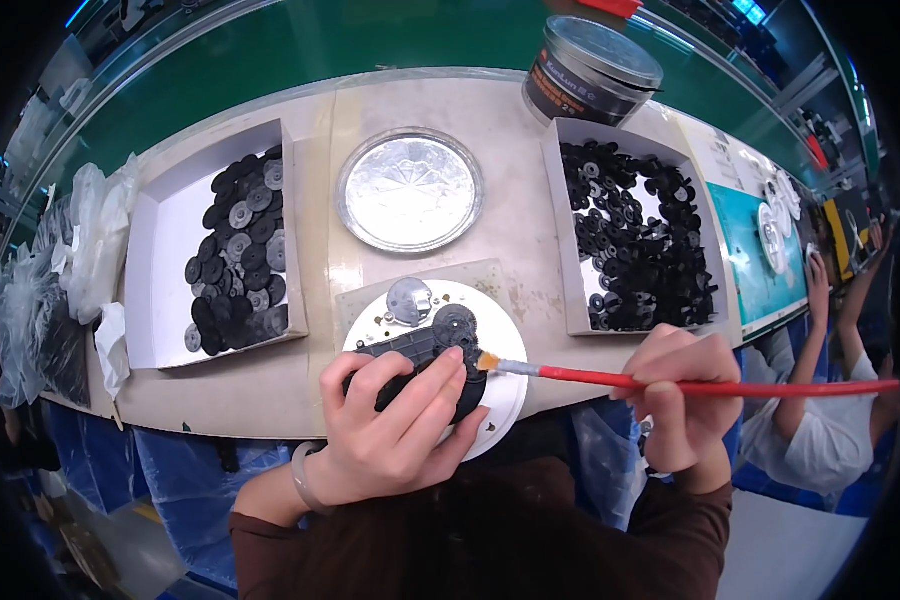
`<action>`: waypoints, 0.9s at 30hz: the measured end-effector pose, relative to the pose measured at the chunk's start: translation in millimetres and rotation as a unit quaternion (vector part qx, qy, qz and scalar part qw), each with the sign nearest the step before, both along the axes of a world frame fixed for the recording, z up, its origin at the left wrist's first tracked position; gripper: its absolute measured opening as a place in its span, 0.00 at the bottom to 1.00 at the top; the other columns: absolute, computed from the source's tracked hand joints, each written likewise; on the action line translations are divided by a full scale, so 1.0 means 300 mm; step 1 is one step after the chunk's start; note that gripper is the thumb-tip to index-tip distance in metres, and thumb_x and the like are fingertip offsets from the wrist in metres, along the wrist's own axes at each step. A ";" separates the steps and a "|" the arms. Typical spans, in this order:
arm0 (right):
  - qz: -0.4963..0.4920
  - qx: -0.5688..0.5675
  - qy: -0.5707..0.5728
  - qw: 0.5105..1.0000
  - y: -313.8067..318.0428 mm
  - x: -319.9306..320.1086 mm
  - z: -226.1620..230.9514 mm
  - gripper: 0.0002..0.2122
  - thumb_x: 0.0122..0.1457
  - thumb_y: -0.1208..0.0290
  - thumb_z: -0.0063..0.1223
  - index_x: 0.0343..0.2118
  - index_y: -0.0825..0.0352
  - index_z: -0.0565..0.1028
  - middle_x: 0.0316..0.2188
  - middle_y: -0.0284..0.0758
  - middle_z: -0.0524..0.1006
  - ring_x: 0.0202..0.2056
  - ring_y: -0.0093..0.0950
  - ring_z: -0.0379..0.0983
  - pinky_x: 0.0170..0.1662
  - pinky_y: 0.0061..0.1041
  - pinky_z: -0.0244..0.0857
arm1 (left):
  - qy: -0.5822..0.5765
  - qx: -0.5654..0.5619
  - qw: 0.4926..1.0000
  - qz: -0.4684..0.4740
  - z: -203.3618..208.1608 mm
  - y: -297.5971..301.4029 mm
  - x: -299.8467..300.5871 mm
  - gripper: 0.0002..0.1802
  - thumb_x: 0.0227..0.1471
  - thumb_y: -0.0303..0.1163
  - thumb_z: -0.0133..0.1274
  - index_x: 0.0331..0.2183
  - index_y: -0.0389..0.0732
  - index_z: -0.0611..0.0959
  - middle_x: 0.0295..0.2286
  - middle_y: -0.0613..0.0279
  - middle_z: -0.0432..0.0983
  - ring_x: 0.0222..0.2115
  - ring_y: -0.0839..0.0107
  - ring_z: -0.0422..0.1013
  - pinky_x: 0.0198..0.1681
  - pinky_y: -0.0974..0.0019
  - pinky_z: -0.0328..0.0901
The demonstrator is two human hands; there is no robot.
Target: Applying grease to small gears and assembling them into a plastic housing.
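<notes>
My left hand [395, 430] lies over a black plastic housing [405, 348], its fingers holding it down on a white round plate [507, 350]. A dark toothed gear [455, 325] sits at the housing's far end, just past my fingertips. My right hand [685, 395] grips a paintbrush with a long red handle [590, 377]. Its tan bristles [487, 361] point left and touch, or nearly touch, the housing's right end beside my left fingertips. A round silvery-grey part [408, 300] rests near the plate's far edge. My palm hides much of the housing.
A white box [155, 290] of dark gears stands on the left, another box [557, 190] of small black parts on the right. Between them lies a round metal lid [410, 190]. Behind is a large can [590, 80]. Plastic bags [95, 240] are far left; a co-worker [810, 430] sits right.
</notes>
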State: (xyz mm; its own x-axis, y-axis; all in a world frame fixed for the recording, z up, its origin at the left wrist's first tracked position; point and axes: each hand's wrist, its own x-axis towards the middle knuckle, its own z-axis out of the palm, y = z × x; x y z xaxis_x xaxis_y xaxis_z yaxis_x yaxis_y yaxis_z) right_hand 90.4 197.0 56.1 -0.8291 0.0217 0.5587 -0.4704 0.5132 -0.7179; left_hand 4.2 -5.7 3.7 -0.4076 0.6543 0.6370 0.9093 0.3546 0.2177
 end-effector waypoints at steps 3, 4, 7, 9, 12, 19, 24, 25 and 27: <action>-0.031 -0.035 0.011 0.999 0.005 -0.006 -0.017 0.06 0.57 0.73 0.40 0.28 0.70 0.62 0.17 0.36 0.69 0.14 0.16 0.58 0.22 0.15 0.56 | 0.000 -0.004 1.000 -0.001 -0.001 0.001 0.001 0.17 0.26 0.34 0.60 0.27 0.41 0.79 0.33 0.67 0.75 0.31 0.67 0.61 0.36 0.64 0.53; -0.038 -0.016 0.027 0.999 0.001 -0.018 -0.022 0.06 0.56 0.73 0.40 0.28 0.70 0.62 0.17 0.36 0.69 0.14 0.17 0.59 0.22 0.15 0.56 | 0.000 -0.005 1.000 -0.003 0.001 0.002 0.002 0.17 0.26 0.34 0.60 0.27 0.41 0.79 0.33 0.67 0.75 0.31 0.67 0.61 0.36 0.64 0.53; -0.028 0.021 0.052 0.998 0.007 -0.048 -0.042 0.04 0.55 0.76 0.39 0.29 0.71 0.62 0.16 0.37 0.69 0.15 0.19 0.61 0.22 0.16 0.57 | -0.004 -0.014 1.000 -0.002 0.007 0.002 0.001 0.17 0.25 0.34 0.60 0.26 0.41 0.79 0.32 0.68 0.75 0.30 0.67 0.61 0.36 0.64 0.53; 0.013 0.010 -0.004 1.000 0.014 -0.034 -0.033 0.03 0.55 0.77 0.40 0.28 0.71 0.62 0.16 0.36 0.68 0.16 0.21 0.62 0.22 0.17 0.58 | 0.000 -0.009 1.000 -0.001 0.004 -0.002 -0.001 0.18 0.25 0.34 0.61 0.26 0.41 0.79 0.32 0.67 0.75 0.30 0.68 0.60 0.36 0.64 0.52; -0.011 -0.049 -0.021 0.998 0.017 0.002 -0.010 0.05 0.55 0.75 0.40 0.26 0.71 0.62 0.16 0.37 0.69 0.15 0.19 0.61 0.21 0.15 0.57 | -0.004 -0.006 1.000 -0.008 0.003 -0.001 -0.003 0.18 0.25 0.33 0.61 0.26 0.41 0.79 0.32 0.68 0.75 0.30 0.67 0.60 0.36 0.64 0.52; 0.006 -0.032 -0.008 0.999 0.016 -0.025 -0.040 0.06 0.56 0.73 0.40 0.27 0.70 0.63 0.17 0.39 0.70 0.15 0.19 0.61 0.19 0.13 0.55 | -0.006 -0.005 1.000 -0.005 0.008 -0.002 -0.004 0.17 0.25 0.33 0.60 0.26 0.41 0.79 0.32 0.68 0.75 0.29 0.67 0.61 0.35 0.63 0.52; -0.034 -0.069 -0.008 0.997 0.022 -0.019 -0.001 0.06 0.57 0.74 0.38 0.26 0.71 0.62 0.17 0.41 0.69 0.15 0.20 0.60 0.18 0.13 0.57 | -0.006 0.010 1.000 -0.013 0.003 -0.002 -0.005 0.17 0.25 0.33 0.60 0.25 0.40 0.79 0.31 0.67 0.75 0.28 0.68 0.61 0.35 0.63 0.52; -0.050 -0.086 0.029 0.995 0.020 -0.040 -0.002 0.06 0.57 0.74 0.37 0.27 0.72 0.63 0.19 0.41 0.70 0.15 0.20 0.62 0.15 0.12 0.56 | -0.003 0.010 1.000 -0.010 0.004 -0.002 -0.005 0.17 0.25 0.33 0.60 0.25 0.40 0.79 0.31 0.67 0.75 0.28 0.68 0.61 0.35 0.63 0.52; -0.118 -0.118 -0.048 0.985 0.018 -0.078 0.005 0.05 0.57 0.76 0.37 0.31 0.73 0.64 0.21 0.40 0.71 0.19 0.20 0.66 0.16 0.13 0.59 | -0.006 0.013 1.000 -0.015 0.002 0.002 -0.005 0.17 0.25 0.33 0.61 0.25 0.40 0.79 0.31 0.67 0.75 0.27 0.68 0.62 0.35 0.64 0.53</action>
